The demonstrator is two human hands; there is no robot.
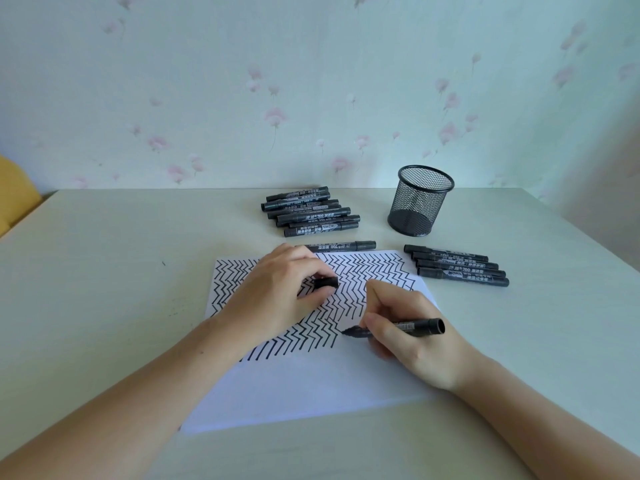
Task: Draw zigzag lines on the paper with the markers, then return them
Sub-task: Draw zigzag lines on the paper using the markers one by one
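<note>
A white paper (pixel 311 382) lies on the table, its upper half filled with black zigzag lines. My right hand (pixel 412 337) grips an uncapped black marker (pixel 415 326), whose tip touches the paper at the end of the zigzag rows. Resting on the drawn part of the sheet, my left hand (pixel 277 292) pinches the marker's black cap (pixel 326 283). A single capped marker (pixel 341 245) lies just above the paper's top edge.
A pile of several black markers (pixel 310 213) lies behind the paper. Another row of markers (pixel 457 266) lies to the right of it. A black mesh pen cup (pixel 420 200) stands at the back right, with nothing visible inside. The wall rises right behind the table.
</note>
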